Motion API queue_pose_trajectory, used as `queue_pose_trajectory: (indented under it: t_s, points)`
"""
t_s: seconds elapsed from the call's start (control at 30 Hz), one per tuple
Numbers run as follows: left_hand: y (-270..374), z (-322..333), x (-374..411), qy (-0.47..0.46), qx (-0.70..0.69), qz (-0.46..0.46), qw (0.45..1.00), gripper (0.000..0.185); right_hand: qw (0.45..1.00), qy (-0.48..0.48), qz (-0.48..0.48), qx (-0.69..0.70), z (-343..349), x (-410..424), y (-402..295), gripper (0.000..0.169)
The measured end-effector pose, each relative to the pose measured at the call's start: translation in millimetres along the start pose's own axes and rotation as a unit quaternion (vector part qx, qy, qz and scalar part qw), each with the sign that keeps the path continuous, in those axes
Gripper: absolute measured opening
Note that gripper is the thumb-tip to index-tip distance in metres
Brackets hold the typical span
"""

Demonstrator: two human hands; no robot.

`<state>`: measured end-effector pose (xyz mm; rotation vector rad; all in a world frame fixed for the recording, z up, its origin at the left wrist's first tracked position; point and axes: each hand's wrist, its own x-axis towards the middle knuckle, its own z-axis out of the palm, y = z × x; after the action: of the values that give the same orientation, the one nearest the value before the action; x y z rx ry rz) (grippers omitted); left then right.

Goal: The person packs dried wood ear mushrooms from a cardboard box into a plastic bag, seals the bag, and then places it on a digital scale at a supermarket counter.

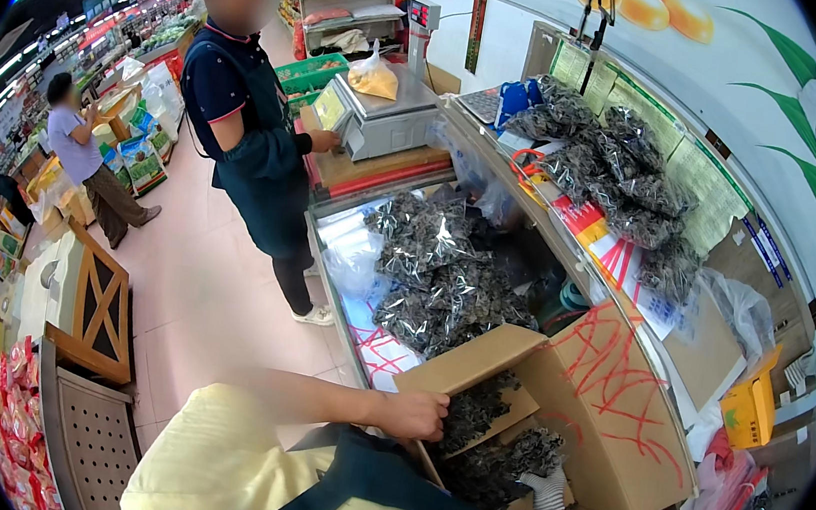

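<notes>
Below me stands an open cardboard box (636, 440) with dark, crinkled dried fungus (473, 413) inside, split by a cardboard divider. My bare left hand (414, 414) is closed on the box's near left edge. Inside the box, my right hand (546, 488), in a striped knit glove, has its fingers around a clump of the fungus (535, 451). Just beyond the box, clear bags of similar dark fungus (451, 275) are heaped on a counter. More such bags (613, 173) lie on the raised shelf to the right.
A co-worker (243, 108) stands beyond the counter at the left, one hand at a weighing scale (386, 116) bearing a yellow-filled bag (374, 77). Another person (77, 142) stands farther off. Plastic bags and a yellow carton (749, 411) are at the right.
</notes>
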<state>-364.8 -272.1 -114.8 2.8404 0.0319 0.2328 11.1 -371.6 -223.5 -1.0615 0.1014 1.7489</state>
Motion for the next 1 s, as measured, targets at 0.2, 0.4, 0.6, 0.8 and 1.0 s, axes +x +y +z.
queue_pose_trajectory:
  t_s: [0.2, 0.4, 0.6, 0.8, 1.0]
  points:
    - [16.7, -28.5, 21.2, 0.270, -0.320, -0.179, 0.891, 0.072, 0.848, -0.176, -0.346, -0.360, 118.7, -77.6, 15.8, 0.093]
    - [13.1, -93.3, 12.2, 0.223, -0.404, -0.205, 0.863, 0.105, 0.821, -0.125, -0.395, -0.394, 222.9, -102.6, 51.1, 0.092]
    - [-4.1, -71.4, -5.8, 0.211, -0.568, -0.190, 0.773, 0.093, 0.884, -0.096, -0.318, -0.330, 235.4, -95.2, 90.3, 0.080]
    - [-3.6, -107.9, 6.6, 0.160, -0.594, -0.228, 0.754, 0.095, 0.898, -0.074, -0.321, -0.293, 244.4, -98.1, 97.4, 0.073]
    - [-17.3, -108.6, 15.4, 0.172, -0.638, -0.237, 0.712, 0.089, 0.899, -0.070, -0.329, -0.282, 237.4, -86.2, 92.0, 0.073]
